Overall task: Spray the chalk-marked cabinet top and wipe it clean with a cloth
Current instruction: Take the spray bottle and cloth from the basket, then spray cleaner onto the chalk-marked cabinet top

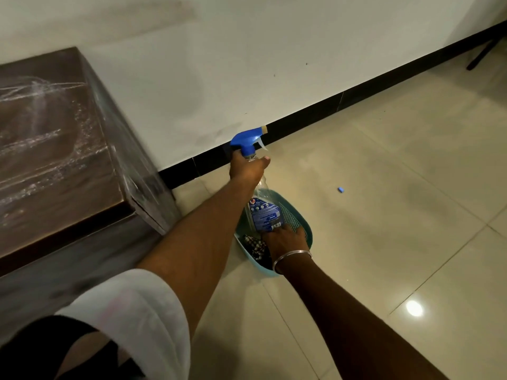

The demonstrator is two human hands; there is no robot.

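The roughly upright spray bottle (pixel 264 212) is gripped by the left hand (pixel 247 167), the cabinet top (pixel 55 149) lying leftward; the right hand's (pixel 285 238) hold in the basket (pixel 292 212) cannot be told

Left hand (pixel 248 168) around spray bottle (pixel 264 213) neck; right hand (pixel 285 239) at its base, over teal basket (pixel 297 215)

Dim, motion-blurred cabinet (pixel 55 149); floor glare (pixel 414 308).

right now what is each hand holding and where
Left hand grips the bottle by its neck, under the trigger. Right hand is in the basket; its hold cannot be told.
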